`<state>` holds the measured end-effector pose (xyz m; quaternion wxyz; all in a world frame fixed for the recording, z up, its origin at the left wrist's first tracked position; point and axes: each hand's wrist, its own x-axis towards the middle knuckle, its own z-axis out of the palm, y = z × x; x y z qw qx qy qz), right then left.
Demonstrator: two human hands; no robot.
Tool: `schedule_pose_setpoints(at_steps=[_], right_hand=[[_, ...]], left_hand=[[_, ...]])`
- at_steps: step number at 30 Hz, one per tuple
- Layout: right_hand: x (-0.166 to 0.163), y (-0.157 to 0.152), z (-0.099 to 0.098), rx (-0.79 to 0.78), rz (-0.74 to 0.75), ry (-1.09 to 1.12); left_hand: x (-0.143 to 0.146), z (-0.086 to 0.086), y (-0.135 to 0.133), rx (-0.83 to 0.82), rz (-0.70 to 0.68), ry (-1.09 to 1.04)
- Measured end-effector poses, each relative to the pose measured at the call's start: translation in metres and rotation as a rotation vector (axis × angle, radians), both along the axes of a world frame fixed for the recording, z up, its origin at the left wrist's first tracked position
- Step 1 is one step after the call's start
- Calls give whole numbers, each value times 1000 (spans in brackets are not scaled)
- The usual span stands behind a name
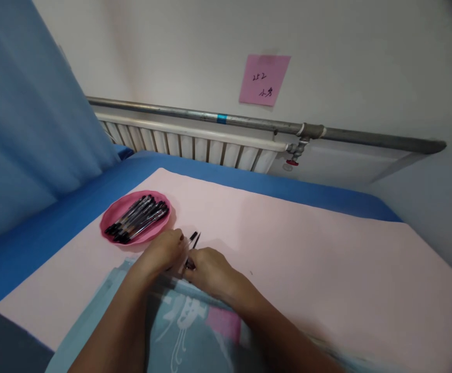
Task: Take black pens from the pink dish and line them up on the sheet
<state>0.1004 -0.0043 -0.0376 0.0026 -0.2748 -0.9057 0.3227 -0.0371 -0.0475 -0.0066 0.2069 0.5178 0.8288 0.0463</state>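
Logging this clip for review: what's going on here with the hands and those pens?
A person's left hand and right hand meet over a couple of black pens, whose tips stick out between them; which hand grips is unclear. A pink dish to the left holds other pens. The forearms lie over a translucent pouch on a pink sheet.

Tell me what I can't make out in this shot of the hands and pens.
All in the head view:
Held pens: only tips show; left hand and right hand cover the rest, so number and grip unclear.
Tray pens in the pink tray: overlapping, too small to count.
Wall note: writing too small.
Blue pouch: blurred, cut by bottom edge.
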Motion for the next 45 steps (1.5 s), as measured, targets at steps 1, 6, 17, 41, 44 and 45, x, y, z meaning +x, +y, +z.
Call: schedule_pose_setpoints(at_steps=[1, 6, 17, 41, 44, 45], right_hand=[[1, 1, 1, -48, -4, 15], [9, 16, 1, -96, -192, 73], [14, 19, 10, 6, -142, 175], [13, 7, 6, 133, 92, 64], [4, 3, -2, 218, 67, 37], [2, 1, -4, 246, 52, 22]], left_hand=[[0, 1, 0, -5, -6, 0], [1, 5, -2, -10, -19, -22], [-1, 4, -5, 0, -15, -45], [-7, 1, -6, -11, 4, -142], [-6, 1, -5, -15, 5, -125], [-6, 1, -5, -19, 6, -119]])
